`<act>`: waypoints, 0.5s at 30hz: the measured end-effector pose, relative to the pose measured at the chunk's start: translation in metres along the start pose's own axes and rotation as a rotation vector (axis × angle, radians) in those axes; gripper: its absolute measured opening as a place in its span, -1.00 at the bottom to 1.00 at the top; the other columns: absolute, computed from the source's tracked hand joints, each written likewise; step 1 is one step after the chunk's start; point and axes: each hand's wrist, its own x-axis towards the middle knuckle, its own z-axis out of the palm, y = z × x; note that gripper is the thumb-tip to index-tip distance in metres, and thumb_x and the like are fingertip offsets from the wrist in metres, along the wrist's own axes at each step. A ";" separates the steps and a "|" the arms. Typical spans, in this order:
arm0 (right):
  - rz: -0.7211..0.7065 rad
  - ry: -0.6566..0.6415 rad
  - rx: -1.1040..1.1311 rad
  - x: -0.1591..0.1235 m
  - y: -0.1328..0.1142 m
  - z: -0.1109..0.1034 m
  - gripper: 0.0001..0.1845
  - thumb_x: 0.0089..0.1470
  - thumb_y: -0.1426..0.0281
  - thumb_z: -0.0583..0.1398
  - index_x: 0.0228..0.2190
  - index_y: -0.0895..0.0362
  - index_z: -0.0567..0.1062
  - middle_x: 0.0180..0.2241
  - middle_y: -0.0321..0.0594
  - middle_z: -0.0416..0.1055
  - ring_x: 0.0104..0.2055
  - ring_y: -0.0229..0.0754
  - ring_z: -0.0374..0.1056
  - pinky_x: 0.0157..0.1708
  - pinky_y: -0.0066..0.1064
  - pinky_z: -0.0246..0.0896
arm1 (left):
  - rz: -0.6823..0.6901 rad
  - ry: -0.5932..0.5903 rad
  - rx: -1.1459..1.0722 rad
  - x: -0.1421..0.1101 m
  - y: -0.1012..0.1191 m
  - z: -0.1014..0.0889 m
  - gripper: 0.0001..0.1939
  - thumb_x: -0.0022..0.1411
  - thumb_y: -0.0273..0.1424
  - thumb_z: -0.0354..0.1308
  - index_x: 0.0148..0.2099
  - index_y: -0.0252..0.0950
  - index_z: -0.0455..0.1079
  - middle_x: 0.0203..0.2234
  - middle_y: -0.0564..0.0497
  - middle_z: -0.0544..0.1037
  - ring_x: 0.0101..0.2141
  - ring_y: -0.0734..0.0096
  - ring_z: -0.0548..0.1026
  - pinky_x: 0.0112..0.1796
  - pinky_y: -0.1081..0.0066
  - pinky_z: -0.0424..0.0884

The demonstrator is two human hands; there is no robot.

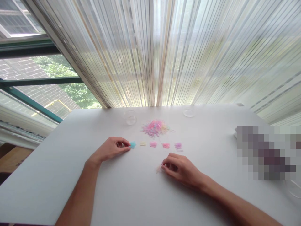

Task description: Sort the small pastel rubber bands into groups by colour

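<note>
My left hand (113, 147) pinches thumb and forefinger at the left edge of a small pile of blue paper clips (133, 144). To its right, in a row, lie a pale yellow pile (143, 144), a pink pile (153, 144), a deeper pink pile (166, 145) and a purple pile (178, 145). Nearer to me, my right hand (176, 166) is closed in a pinch beside a few pale pink clips (159, 169); what its fingertips hold is too small to tell. Behind the row sits a mixed heap of pastel clips (155, 128).
A clear round container (130, 118) stands at the back left of the white table (124, 191). A clear round lid or dish (188, 113) lies at the back right. Toward the right edge is a pixelated object (265, 153). Striped curtains (150, 56) hang behind the table.
</note>
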 end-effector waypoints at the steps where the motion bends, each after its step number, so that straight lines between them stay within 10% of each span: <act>1: -0.001 -0.002 0.000 0.000 0.000 0.000 -0.85 0.23 0.44 0.15 -0.33 0.12 0.54 -0.41 -0.23 0.45 -0.46 -0.28 0.34 -0.42 -0.48 0.25 | 0.003 -0.002 -0.003 0.000 0.000 0.000 -0.58 0.05 -0.01 0.32 -0.26 -0.27 0.63 -0.56 0.06 0.39 -0.50 0.43 0.25 -0.50 0.48 0.17; 15: 0.003 -0.001 -0.001 0.000 0.000 0.000 -0.85 0.22 0.44 0.15 -0.32 0.13 0.55 -0.40 -0.22 0.45 -0.44 -0.27 0.35 -0.41 -0.47 0.25 | 0.032 0.016 0.023 -0.002 -0.002 -0.005 -0.59 0.07 0.00 0.31 -0.26 -0.25 0.62 -0.61 0.11 0.34 -0.53 0.46 0.23 -0.52 0.50 0.15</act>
